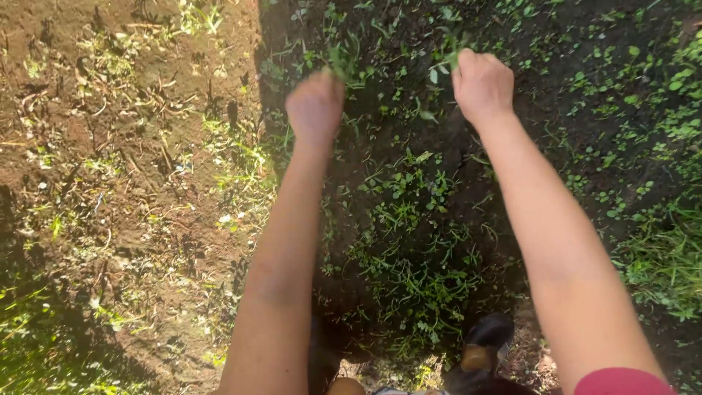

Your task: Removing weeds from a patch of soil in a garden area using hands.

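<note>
Both my bare arms reach forward over dark, shaded soil dotted with small green weeds. My left hand [314, 106] is closed in a fist, slightly blurred, with a tuft of green weed [341, 60] sticking out at its top. My right hand [482, 84] is also closed, gripping a small leafy weed [446, 62] at its upper left edge. A denser patch of low weeds [413, 249] grows on the ground between my forearms.
Sunlit reddish-brown soil [124, 146] with dry stalks and sparse grass lies to the left. Thicker grass [665, 256] grows at the right edge. A dark shoe [486, 344] shows at the bottom, near my red sleeve [621, 382].
</note>
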